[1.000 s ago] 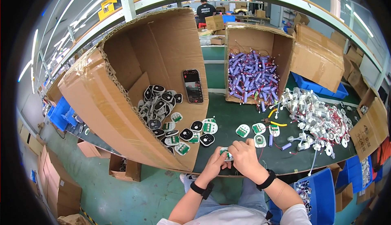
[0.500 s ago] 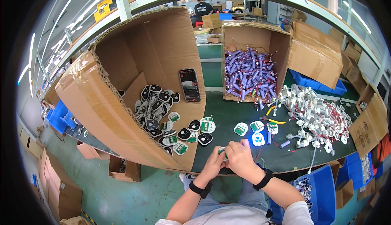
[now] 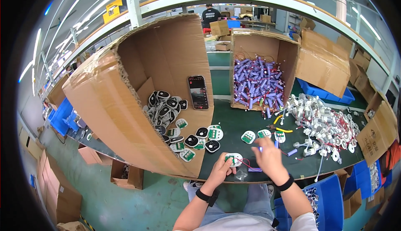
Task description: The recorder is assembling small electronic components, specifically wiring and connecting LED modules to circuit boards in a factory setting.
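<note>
My left hand (image 3: pixel 220 169) grips a white rounded housing (image 3: pixel 239 157) with a green circuit board at the table's front edge. Red wires run from it toward a purple battery cell (image 3: pixel 255 169), partly hidden under my right wrist. A small translucent piece (image 3: pixel 241 174) shows just below the housing. My right hand (image 3: pixel 269 158) is slightly blurred, thumb and fingers apart, above a spot glowing blue. Beyond its fingers lie white housings with green boards (image 3: pixel 248 137); one purple cell stands upright beside them (image 3: pixel 276 143) and another lies flat (image 3: pixel 292 152).
A large open carton (image 3: pixel 94 101) at left holds black-and-white housings and a phone (image 3: pixel 198 92). Another carton (image 3: pixel 292 64) holds purple cells. Yellow-handled pliers (image 3: pixel 284 130) lie beside a heap of white wired parts (image 3: pixel 319 122). A blue bin (image 3: pixel 332 197) stands at lower right.
My right hand has left the housing and moved right, over the glowing disc. The left hand keeps the housing, now showing its red wires. The view has shifted slightly.
</note>
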Motion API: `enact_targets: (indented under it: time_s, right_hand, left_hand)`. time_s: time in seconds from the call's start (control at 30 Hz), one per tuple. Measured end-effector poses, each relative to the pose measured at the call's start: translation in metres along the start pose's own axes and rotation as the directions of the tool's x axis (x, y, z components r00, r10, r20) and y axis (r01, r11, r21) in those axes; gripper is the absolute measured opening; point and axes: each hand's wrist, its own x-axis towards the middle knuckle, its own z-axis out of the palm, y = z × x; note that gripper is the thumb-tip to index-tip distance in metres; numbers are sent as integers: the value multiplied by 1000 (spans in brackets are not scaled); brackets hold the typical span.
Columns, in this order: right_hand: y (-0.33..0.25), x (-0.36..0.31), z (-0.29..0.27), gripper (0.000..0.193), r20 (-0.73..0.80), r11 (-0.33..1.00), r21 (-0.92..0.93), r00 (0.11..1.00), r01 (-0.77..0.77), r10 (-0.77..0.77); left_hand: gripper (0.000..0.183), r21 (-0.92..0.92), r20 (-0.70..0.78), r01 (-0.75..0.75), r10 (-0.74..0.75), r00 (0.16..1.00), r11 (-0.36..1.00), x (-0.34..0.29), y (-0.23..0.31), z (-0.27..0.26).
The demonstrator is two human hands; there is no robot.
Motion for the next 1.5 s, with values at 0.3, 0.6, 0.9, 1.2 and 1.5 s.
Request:
enact_targets:
  time_s: [0.3, 0.6, 0.9, 1.2, 1.5]
  right_hand:
    - [66, -11, 22, 31, 212, 928, -370, 969, -38, 124]
    - [50, 7, -14, 14, 673, 494, 487, 670, -720, 314]
    - [105, -11, -14, 20, 851, -229, 511, 451, -829, 269]
    - [83, -31, -35, 21, 288, 972, -179, 937, -150, 198]
    - [91, -24, -64, 20, 189, 985, -64, 968, -158, 167]
  left_hand:
    - [23, 82, 64, -4, -1, 998, 997, -1, 6, 2]
    - [23, 174, 26, -74, 70, 997, 982, -4, 2, 2]
    - [24, 147, 54, -42, 34, 998, 988, -1, 3, 3]
    - [25, 148, 43, -27, 21, 999, 989, 0, 2, 6]
    - [36, -5, -107, -9, 9, 994, 1000, 0, 4, 9]
